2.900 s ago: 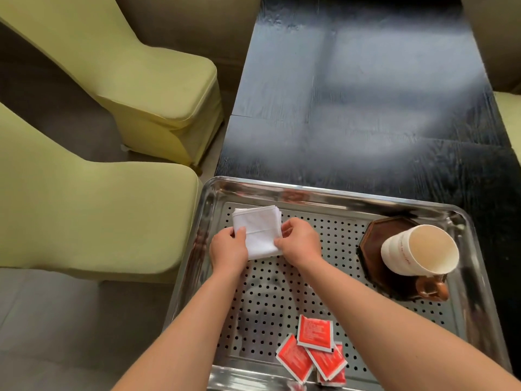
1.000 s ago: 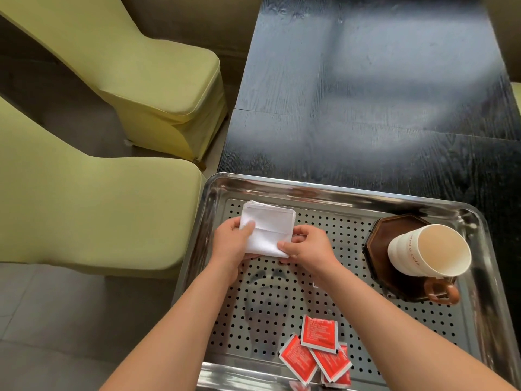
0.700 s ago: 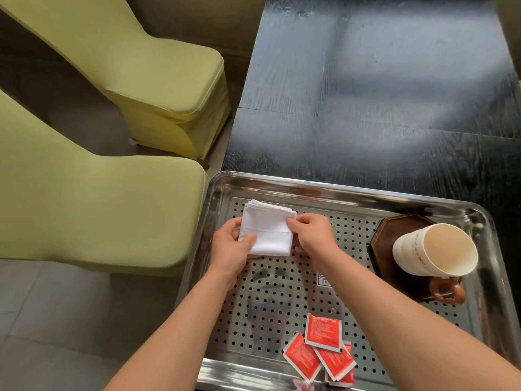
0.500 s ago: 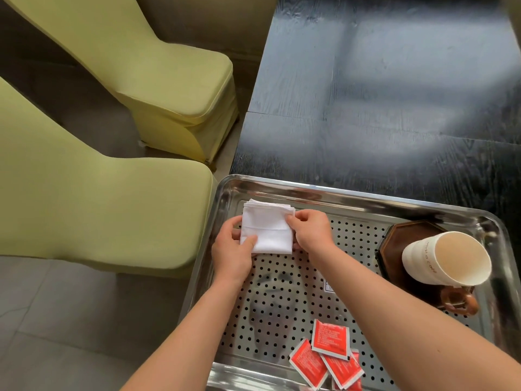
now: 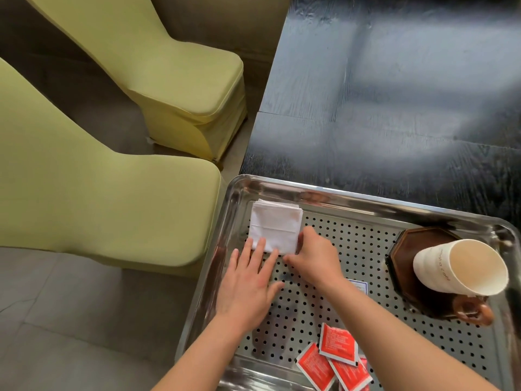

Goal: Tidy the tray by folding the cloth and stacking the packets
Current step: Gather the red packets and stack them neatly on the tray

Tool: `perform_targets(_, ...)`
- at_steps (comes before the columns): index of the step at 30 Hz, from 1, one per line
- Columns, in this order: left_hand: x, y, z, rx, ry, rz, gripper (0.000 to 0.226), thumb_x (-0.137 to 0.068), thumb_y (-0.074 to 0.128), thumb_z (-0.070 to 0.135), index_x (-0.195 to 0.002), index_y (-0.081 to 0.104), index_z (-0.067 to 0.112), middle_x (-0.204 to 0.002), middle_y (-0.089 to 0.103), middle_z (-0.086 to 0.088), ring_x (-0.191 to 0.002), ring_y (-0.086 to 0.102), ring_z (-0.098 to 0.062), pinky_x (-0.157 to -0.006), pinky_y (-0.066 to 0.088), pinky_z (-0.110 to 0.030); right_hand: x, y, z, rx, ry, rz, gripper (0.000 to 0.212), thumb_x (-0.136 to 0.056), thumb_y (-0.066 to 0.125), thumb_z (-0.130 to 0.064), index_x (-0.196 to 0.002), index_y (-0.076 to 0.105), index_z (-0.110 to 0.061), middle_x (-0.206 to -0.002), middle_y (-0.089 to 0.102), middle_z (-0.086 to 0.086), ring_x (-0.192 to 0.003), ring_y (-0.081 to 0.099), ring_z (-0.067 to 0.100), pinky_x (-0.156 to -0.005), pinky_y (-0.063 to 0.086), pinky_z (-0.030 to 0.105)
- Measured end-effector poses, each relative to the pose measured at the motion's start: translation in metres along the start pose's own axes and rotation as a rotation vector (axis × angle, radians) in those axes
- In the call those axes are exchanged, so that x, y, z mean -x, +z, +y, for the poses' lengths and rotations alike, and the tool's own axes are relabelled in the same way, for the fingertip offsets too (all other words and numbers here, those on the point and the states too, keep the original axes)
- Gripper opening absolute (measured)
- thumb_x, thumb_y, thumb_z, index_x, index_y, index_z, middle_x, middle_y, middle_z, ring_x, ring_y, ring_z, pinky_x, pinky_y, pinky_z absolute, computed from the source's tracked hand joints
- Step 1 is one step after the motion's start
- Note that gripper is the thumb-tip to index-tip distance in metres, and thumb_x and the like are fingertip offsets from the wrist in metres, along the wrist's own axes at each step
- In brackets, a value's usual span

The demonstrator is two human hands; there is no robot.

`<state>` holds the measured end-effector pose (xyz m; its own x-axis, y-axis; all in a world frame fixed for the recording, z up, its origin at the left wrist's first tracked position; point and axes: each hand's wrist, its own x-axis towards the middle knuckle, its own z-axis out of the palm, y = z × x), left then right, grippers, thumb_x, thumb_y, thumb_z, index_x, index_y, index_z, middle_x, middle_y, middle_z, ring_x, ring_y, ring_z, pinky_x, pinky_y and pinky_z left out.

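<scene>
A white cloth (image 5: 275, 225), folded into a small square, lies flat in the far left corner of the perforated steel tray (image 5: 324, 193). My left hand (image 5: 248, 280) rests flat just in front of it, fingers spread, with the fingertips on the cloth's near edge. My right hand (image 5: 313, 253) sits at the cloth's near right corner with curled fingers touching its edge. Several red packets (image 5: 335, 359) lie loosely overlapped at the tray's near edge, partly under my right forearm.
A white paper cup (image 5: 462, 266) lies tilted on a dark octagonal coaster (image 5: 414, 244) at the tray's right, beside a brown handle (image 5: 476, 311). The tray stands on a black table (image 5: 394, 108). Two green covered chairs (image 5: 112, 187) stand to the left.
The cloth now lies flat in the tray's corner. My left hand has let go of its edge, opened and pulled back slightly. My right hand slid down to the near right corner.
</scene>
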<state>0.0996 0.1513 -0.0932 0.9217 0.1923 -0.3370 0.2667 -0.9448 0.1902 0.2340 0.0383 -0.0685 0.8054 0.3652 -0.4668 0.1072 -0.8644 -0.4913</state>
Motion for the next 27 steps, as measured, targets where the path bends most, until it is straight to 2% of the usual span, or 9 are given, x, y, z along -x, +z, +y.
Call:
perform_targets(2, 0.001, -0.003, 0.002, 0.002, -0.023, -0.01, 0.071, -0.092, 0.005, 0.068, -0.156, -0.006, 0.039, -0.166, -0.015, -0.001, -0.149, -0.026, -0.022, -0.124, -0.004, -0.048, -0.004, -0.005, -0.003, -0.112, 0.086, -0.064, 0.047, -0.069, 0.081, -0.044, -0.1, 0.053, -0.021, -0.089, 0.067, -0.006, -0.084, 0.069, 0.019, -0.073, 0.058, 0.04)
perform_targets(4, 0.005, -0.008, 0.002, -0.01, -0.066, 0.022, 0.069, -0.093, 0.006, 0.068, -0.156, 0.0, 0.039, -0.167, -0.012, -0.005, -0.15, -0.024, -0.025, -0.123, -0.006, -0.048, -0.008, -0.009, -0.004, -0.286, 0.173, -0.068, 0.049, -0.073, 0.078, -0.049, -0.104, 0.053, -0.02, -0.09, 0.069, -0.001, -0.075, 0.073, 0.019, -0.074, 0.061, 0.044)
perform_targets(7, 0.015, -0.019, -0.005, -0.048, -0.152, 0.119, 0.065, -0.096, 0.023, 0.06, -0.152, 0.033, 0.028, -0.164, 0.019, -0.013, -0.153, 0.004, -0.032, -0.122, 0.007, -0.055, -0.014, -0.008, -0.006, -0.272, 0.18, 0.0, 0.033, -0.086, 0.068, -0.041, -0.102, 0.056, -0.015, -0.086, 0.071, 0.003, -0.074, 0.073, 0.022, -0.076, 0.061, 0.046)
perform_targets(9, 0.021, -0.022, -0.014, -0.054, -0.205, 0.165, 0.063, -0.096, 0.033, 0.056, -0.148, 0.042, 0.022, -0.161, 0.028, -0.016, -0.152, 0.014, -0.034, -0.12, 0.013, -0.058, -0.018, -0.006, -0.011, -0.231, 0.162, 0.026, 0.021, -0.088, 0.063, -0.036, -0.097, 0.059, -0.017, -0.088, 0.07, 0.002, -0.08, 0.071, 0.025, -0.079, 0.06, 0.046)
perform_targets(14, 0.024, -0.021, -0.022, -0.012, -0.232, 0.142, 0.066, -0.096, 0.041, 0.053, -0.152, 0.034, 0.02, -0.165, 0.015, -0.013, -0.153, 0.001, -0.028, -0.122, 0.015, -0.054, -0.026, -0.005, -0.027, -0.187, 0.134, 0.017, 0.014, -0.088, 0.06, -0.032, -0.092, 0.058, -0.019, -0.088, 0.069, 0.001, -0.081, 0.07, 0.026, -0.078, 0.058, 0.043)
perform_targets(18, 0.024, -0.021, -0.022, -0.016, -0.225, 0.163, 0.065, -0.096, 0.044, 0.052, -0.152, 0.035, 0.021, -0.165, 0.016, -0.013, -0.153, 0.0, -0.029, -0.122, 0.013, -0.054, -0.027, 0.001, -0.034, -0.183, 0.117, -0.002, 0.014, -0.089, 0.059, -0.03, -0.093, 0.057, -0.016, -0.086, 0.07, 0.005, -0.077, 0.071, 0.029, -0.076, 0.059, 0.046)
perform_targets(23, 0.024, -0.02, -0.024, -0.021, -0.214, 0.129, 0.065, -0.097, 0.034, 0.056, -0.154, 0.026, 0.026, -0.167, 0.002, -0.01, -0.152, -0.016, -0.026, -0.124, 0.002, -0.051, -0.029, 0.002, -0.033, -0.201, 0.096, -0.011, 0.013, -0.089, 0.062, -0.033, -0.092, 0.059, -0.02, -0.087, 0.069, 0.001, -0.078, 0.07, 0.026, -0.076, 0.06, 0.047)
perform_targets(27, 0.026, -0.021, -0.024, -0.021, -0.208, 0.126, 0.064, -0.098, 0.032, 0.056, -0.154, 0.028, 0.027, -0.167, 0.0, -0.01, -0.151, -0.019, -0.026, -0.124, 0.001, -0.051, -0.028, 0.006, -0.031, -0.313, 0.076, -0.042, 0.014, -0.09, 0.066, -0.03, -0.099, 0.063, -0.02, -0.09, 0.071, 0.001, -0.083, 0.071, 0.025, -0.079, 0.06, 0.048)
